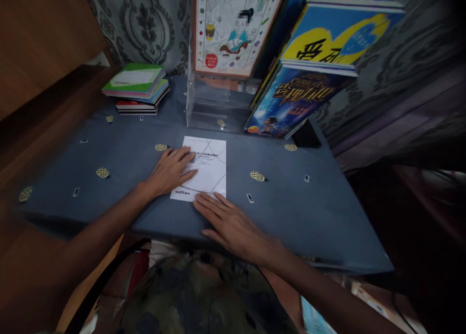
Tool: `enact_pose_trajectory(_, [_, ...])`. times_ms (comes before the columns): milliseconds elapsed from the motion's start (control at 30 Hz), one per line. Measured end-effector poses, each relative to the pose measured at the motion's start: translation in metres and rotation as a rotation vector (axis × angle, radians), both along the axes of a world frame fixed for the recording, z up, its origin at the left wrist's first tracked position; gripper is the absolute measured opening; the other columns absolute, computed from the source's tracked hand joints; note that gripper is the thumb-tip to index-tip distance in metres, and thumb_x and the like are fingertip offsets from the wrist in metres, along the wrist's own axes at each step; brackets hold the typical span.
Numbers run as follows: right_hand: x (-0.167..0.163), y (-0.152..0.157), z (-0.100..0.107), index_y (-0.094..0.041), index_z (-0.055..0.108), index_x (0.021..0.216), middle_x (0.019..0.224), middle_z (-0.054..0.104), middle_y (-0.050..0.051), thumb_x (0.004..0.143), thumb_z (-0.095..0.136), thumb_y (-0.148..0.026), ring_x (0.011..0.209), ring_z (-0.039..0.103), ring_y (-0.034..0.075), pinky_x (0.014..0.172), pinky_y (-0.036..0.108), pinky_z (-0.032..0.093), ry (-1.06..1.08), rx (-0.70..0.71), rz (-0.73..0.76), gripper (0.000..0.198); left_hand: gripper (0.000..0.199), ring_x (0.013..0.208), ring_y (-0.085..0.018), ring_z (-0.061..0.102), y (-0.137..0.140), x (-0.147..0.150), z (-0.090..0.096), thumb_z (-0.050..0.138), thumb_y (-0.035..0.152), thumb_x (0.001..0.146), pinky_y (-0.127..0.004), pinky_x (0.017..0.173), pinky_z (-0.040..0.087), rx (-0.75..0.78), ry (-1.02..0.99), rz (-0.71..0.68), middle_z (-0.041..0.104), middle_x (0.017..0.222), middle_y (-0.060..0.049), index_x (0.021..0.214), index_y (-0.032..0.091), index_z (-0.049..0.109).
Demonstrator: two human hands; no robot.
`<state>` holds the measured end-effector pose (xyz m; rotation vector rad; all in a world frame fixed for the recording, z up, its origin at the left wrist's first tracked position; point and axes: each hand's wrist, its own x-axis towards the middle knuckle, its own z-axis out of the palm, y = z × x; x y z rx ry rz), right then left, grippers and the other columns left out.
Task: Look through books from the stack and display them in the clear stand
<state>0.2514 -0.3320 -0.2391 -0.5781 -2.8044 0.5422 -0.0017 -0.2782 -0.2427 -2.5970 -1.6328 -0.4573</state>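
A white printed booklet marked "valli" lies flat on the table, its lower edge towards me. Across its left edge rests my left hand, fingers stretched out and touching the paper. My right hand lies at the lower right corner, its fingertips on the booklet's bottom edge and the palm over the tablecloth. Neither hand is closed round anything. Whether the booklet is a single sheet or has several pages I cannot tell.
The table has a blue-grey cloth with pineapple prints. A stack of books stands at the back left. Behind the booklet is a clear acrylic rack; picture books lean at the right, beside a dark flat object.
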Motion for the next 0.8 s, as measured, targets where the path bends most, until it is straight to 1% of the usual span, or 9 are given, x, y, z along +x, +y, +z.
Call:
enact_pose_trajectory(100, [0.027,0.002,0.002,-0.021,0.032,0.155,0.156,0.044,0.010,0.101,0.049,-0.028,0.146,0.038,0.021,0.122,0.049,0.032,-0.007,0.009,-0.093,0.057,0.047,0.131,-0.032,0.051,0.000,0.001,0.001,0.044,0.042,0.101,-0.052,0.112,0.035,-0.008,-0.013,0.003,0.054,0.143,-0.020,0.134,0.011,0.055])
enact_pose_trajectory(167, [0.036,0.008,0.003,-0.023,0.037,0.153,0.152,0.049,0.008,0.102,0.045,-0.027,0.143,0.042,0.021,0.120,0.051,0.033,-0.015,0.031,-0.145,0.052,0.047,0.133,-0.032,0.050,-0.001,0.001,0.002,0.045,0.042,0.100,-0.051,0.112,0.035,-0.018,-0.015,0.019,0.053,0.143,-0.020,0.134,0.011,0.056])
enact_pose_trajectory(233, [0.038,0.017,0.003,-0.023,0.044,0.149,0.148,0.054,0.009,0.103,0.043,-0.027,0.141,0.046,0.022,0.119,0.052,0.034,-0.014,0.060,-0.201,0.047,0.049,0.137,-0.034,0.045,-0.002,0.002,0.002,0.047,0.044,0.099,-0.052,0.112,0.035,-0.029,-0.002,0.068,0.051,0.145,-0.021,0.135,0.012,0.056])
enact_pose_trajectory(333, [0.031,0.035,0.002,-0.018,0.051,0.144,0.146,0.056,0.011,0.103,0.042,-0.028,0.141,0.046,0.024,0.119,0.054,0.034,-0.010,0.097,-0.281,0.043,0.051,0.143,-0.037,0.037,-0.002,0.004,0.001,0.047,0.046,0.098,-0.056,0.112,0.034,-0.045,0.030,0.188,0.047,0.149,-0.020,0.138,0.016,0.055])
enact_pose_trajectory(400, [0.022,0.048,0.000,-0.016,0.053,0.142,0.146,0.055,0.013,0.103,0.042,-0.028,0.141,0.045,0.025,0.119,0.054,0.034,-0.007,0.104,-0.313,0.043,0.051,0.144,-0.038,0.036,-0.002,0.006,0.001,0.046,0.046,0.099,-0.057,0.113,0.033,-0.050,0.056,0.263,0.046,0.151,-0.019,0.140,0.017,0.053])
enact_pose_trajectory(567, [-0.002,0.076,0.001,-0.014,0.056,0.139,0.147,0.053,0.016,0.100,0.046,-0.025,0.142,0.044,0.027,0.117,0.054,0.035,0.002,0.096,-0.341,0.042,0.054,0.144,-0.040,0.036,-0.001,0.007,-0.003,0.047,0.045,0.098,-0.058,0.113,0.032,-0.022,0.066,0.370,0.046,0.149,-0.024,0.141,0.013,0.051])
enact_pose_trajectory(633, [-0.009,0.085,0.003,-0.013,0.059,0.135,0.145,0.056,0.017,0.098,0.050,-0.024,0.139,0.047,0.028,0.116,0.052,0.037,0.022,0.091,-0.349,0.040,0.054,0.144,-0.040,0.036,0.001,0.005,-0.008,0.048,0.044,0.097,-0.059,0.114,0.030,-0.001,0.003,0.387,0.046,0.149,-0.025,0.140,0.012,0.051])
enact_pose_trajectory(700, [-0.015,0.093,0.002,-0.012,0.063,0.130,0.139,0.061,0.017,0.095,0.053,-0.023,0.134,0.053,0.028,0.112,0.051,0.043,0.081,0.084,-0.366,0.037,0.054,0.144,-0.039,0.036,0.006,0.002,-0.014,0.050,0.044,0.095,-0.061,0.115,0.028,-0.001,-0.106,0.384,0.047,0.149,-0.023,0.139,0.014,0.052])
enact_pose_trajectory(800, [-0.020,0.101,-0.005,-0.014,0.065,0.125,0.129,0.068,0.015,0.093,0.053,-0.021,0.123,0.060,0.027,0.105,0.050,0.048,0.218,0.090,-0.419,0.035,0.055,0.145,-0.037,0.036,0.015,-0.004,-0.021,0.054,0.041,0.091,-0.059,0.116,0.028,-0.083,-0.348,0.339,0.047,0.150,-0.020,0.141,0.017,0.052])
